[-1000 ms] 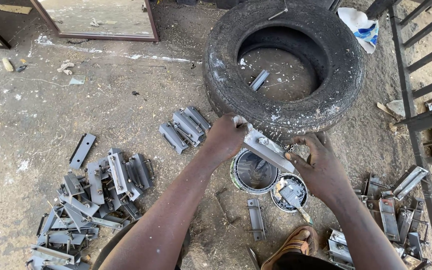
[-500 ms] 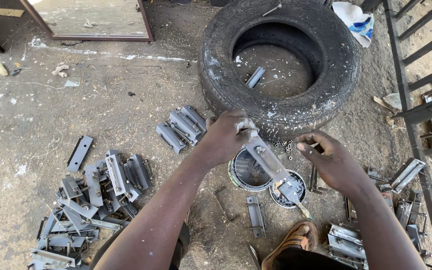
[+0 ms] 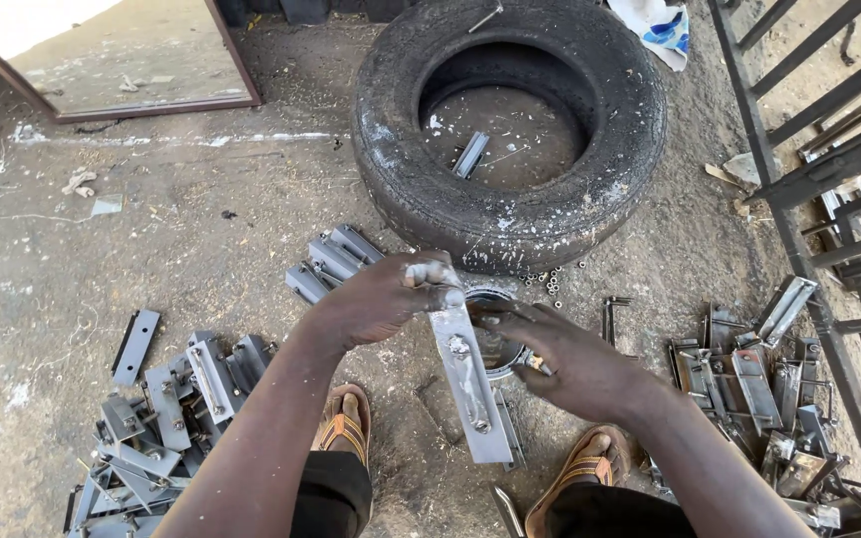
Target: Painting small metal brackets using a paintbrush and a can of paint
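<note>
Grey metal bolt plate, left-hand grip, lengthwise toward viewer

Bare dirt floor lies open far left. A tyre blocks the far middle, a metal frame walls the right, and piles of grey metal latches crowd near left and near right.

I'm seeing through one head camera, looking steeply down and close over the ground, with the tyre sitting at twelve o'clock and sandals at six.
</note>
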